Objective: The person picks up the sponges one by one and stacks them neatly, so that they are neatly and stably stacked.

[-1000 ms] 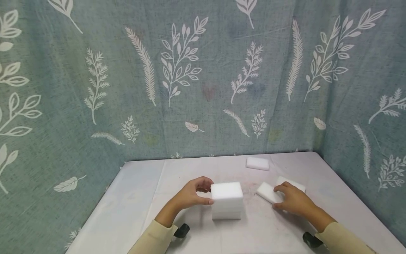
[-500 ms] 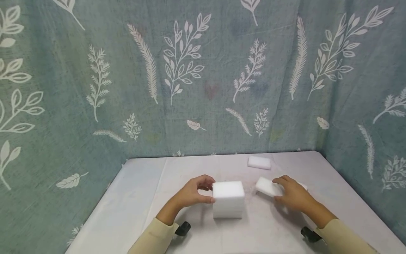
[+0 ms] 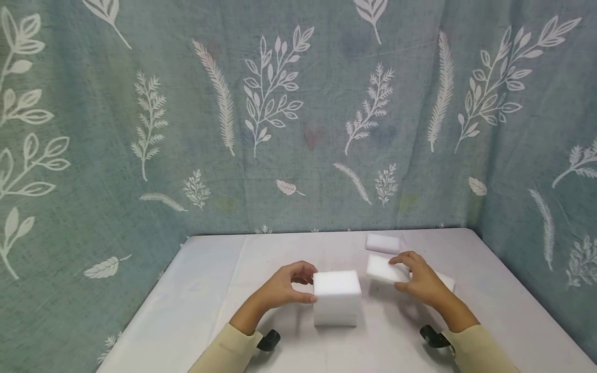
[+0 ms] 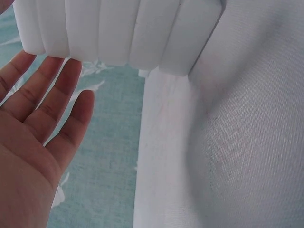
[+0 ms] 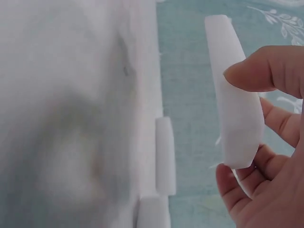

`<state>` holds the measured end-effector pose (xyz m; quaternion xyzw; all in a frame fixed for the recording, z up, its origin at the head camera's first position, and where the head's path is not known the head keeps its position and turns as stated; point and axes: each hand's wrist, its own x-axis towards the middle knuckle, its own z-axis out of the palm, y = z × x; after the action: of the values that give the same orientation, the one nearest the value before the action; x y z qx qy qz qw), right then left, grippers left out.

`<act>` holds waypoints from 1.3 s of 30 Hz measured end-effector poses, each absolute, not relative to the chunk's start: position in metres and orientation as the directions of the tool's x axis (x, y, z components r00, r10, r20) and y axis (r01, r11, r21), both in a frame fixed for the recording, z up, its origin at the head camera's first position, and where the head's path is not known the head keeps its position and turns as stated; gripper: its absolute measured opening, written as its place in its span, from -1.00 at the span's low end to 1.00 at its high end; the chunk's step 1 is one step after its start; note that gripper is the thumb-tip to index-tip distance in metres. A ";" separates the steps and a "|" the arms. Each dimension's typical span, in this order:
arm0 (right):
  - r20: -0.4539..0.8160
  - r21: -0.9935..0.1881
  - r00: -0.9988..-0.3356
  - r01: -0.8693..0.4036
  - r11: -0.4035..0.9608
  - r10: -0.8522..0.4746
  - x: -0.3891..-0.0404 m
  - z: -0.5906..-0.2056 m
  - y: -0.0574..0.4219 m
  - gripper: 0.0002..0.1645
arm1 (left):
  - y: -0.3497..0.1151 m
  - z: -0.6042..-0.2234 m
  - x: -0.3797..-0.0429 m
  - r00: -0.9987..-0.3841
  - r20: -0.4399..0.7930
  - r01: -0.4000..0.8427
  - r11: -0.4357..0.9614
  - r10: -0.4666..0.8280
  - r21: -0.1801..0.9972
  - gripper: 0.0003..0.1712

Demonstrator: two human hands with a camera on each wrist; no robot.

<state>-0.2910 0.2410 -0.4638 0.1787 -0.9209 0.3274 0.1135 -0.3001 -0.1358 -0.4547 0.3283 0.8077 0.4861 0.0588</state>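
Note:
White melamine sponges are stacked in a neat block [image 3: 337, 300] at the middle of the table. My left hand [image 3: 284, 285] touches the stack's left side, thumb by the front corner and fingers toward the back. The left wrist view shows several layers [image 4: 118, 33] side by side, with fairly straight fingertips against their edges and one finger apart from them. To the right, my right hand [image 3: 422, 280] pinches a single sponge [image 3: 384, 268] between thumb and fingers, above the table. That sponge [image 5: 232, 95] appears edge-on in the right wrist view, thumb on its near face.
One loose sponge [image 3: 382, 243] lies at the back of the table [image 3: 210, 290], beyond the held one. Another sponge [image 3: 445, 281] lies partly hidden behind the right hand. Patterned cloth [image 3: 317, 129] encloses the table at the back and sides. A dark device [image 3: 434, 336] sits at the right wrist.
My right hand has lifted its sponge off the table and brought it left, toward the stack. The left hand stays at the stack; the view has shifted slightly.

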 end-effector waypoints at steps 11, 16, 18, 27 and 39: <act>0.327 -0.619 -0.909 -0.413 0.668 -0.260 -0.304 -0.453 0.222 -0.49 | -0.136 -0.457 -0.299 -0.783 0.225 0.473 0.321 0.580 0.821 -0.39; 0.311 -0.644 -0.906 -0.422 0.638 -0.286 -0.305 -0.450 0.218 -0.52 | -0.134 -0.458 -0.300 -0.785 0.218 0.465 0.318 0.580 0.826 -0.42; 0.304 -0.651 -0.901 -0.435 0.622 -0.311 -0.304 -0.448 0.217 -0.52 | -0.133 -0.458 -0.300 -0.787 0.212 0.461 0.324 0.579 0.826 -0.42; 0.315 -0.618 -0.863 -0.502 0.605 -0.394 -0.297 -0.440 0.216 -0.51 | -0.134 -0.458 -0.300 -0.794 0.216 0.460 0.329 0.569 0.824 -0.40; 0.341 -0.644 -0.880 -0.474 0.601 -0.330 -0.296 -0.435 0.225 -0.43 | -0.135 -0.454 -0.297 -0.793 0.209 0.453 0.326 0.572 0.830 -0.41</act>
<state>-0.2964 0.2251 -0.4347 0.2261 -0.8897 0.3855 0.0937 -0.2969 -0.1352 -0.4540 0.3156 0.8119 0.4873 0.0609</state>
